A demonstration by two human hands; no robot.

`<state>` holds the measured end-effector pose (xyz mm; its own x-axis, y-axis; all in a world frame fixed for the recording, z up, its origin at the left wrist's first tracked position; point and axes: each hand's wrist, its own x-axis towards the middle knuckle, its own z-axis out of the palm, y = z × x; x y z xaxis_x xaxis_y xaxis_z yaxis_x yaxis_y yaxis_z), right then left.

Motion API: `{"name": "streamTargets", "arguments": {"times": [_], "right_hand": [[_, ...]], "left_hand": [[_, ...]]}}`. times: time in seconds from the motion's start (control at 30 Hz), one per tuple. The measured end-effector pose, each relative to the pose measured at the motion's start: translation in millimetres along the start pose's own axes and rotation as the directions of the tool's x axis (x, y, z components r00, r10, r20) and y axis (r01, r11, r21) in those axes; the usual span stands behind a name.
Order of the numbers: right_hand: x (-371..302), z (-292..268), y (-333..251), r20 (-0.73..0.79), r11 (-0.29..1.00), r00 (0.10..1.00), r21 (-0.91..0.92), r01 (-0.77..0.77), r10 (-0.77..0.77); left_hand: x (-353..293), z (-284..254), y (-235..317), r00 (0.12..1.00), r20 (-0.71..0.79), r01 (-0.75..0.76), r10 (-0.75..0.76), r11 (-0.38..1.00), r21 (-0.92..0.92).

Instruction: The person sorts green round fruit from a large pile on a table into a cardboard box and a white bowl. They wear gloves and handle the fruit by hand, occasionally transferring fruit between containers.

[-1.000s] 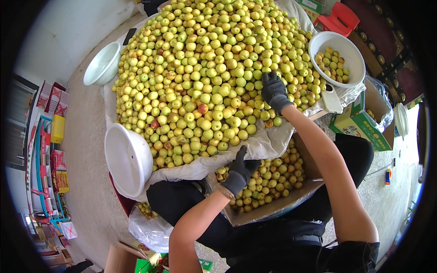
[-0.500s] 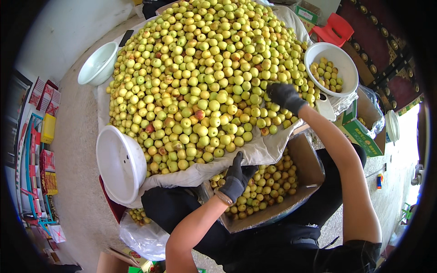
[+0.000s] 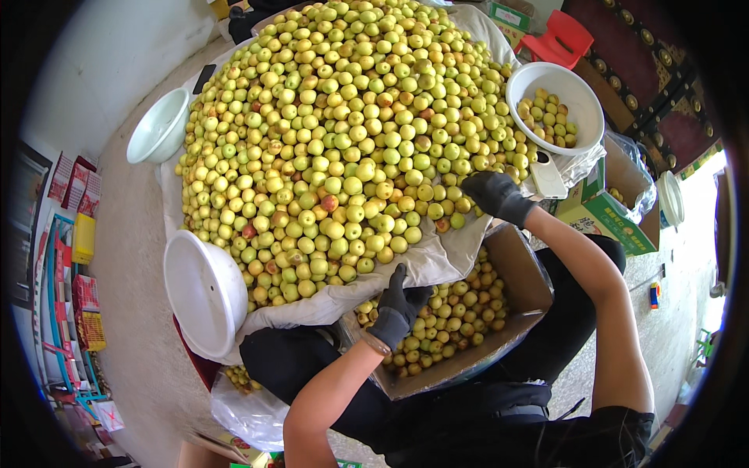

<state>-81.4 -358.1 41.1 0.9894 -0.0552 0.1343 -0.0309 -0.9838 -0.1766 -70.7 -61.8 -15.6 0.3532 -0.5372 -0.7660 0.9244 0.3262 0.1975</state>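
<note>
A large heap of small round yellow-green fruits (image 3: 328,140), a few blushed red, lies on a pale cloth (image 3: 437,253). Dark grey gloves cover both hands. At the near right edge of the heap, my right hand (image 3: 498,196) is curled palm down over the fruits, fingers together. Whatever lies under its palm is hidden. My left hand (image 3: 396,310) is beside the cloth's near edge, above the cardboard box (image 3: 521,273) between my legs. Its fingers are apart and no fruit shows in them. More fruits (image 3: 452,320) fill the bottom of that box.
White basins stand at the near left (image 3: 199,296) and far right (image 3: 562,78), the latter holding fruits. A pale green basin (image 3: 158,129) is at the far left. Near the right basin lies a phone (image 3: 548,178). Beyond are a green carton (image 3: 620,222) and a red chair (image 3: 558,40).
My right hand has drawn back toward me and to the right, to the heap's edge near the box. The left hand has stayed over the box. The whole view has shifted slightly.
</note>
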Motion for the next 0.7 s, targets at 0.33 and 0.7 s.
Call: {"name": "streamTargets", "arguments": {"times": [0.33, 0.7], "right_hand": [[46, 37, -4, 0.409, 0.988, 0.901, -0.109, -0.112, 0.148], [-3, -10, -7, 0.599, -0.538, 0.764, 0.573, -0.619, -0.24]], "left_hand": [[3, -10, -1, 0.998, 0.044, 0.042, -0.045, 0.997, 0.061], [36, -9, 20, 0.962, 0.268, -0.052, 0.049, 0.999, 0.004]]}}
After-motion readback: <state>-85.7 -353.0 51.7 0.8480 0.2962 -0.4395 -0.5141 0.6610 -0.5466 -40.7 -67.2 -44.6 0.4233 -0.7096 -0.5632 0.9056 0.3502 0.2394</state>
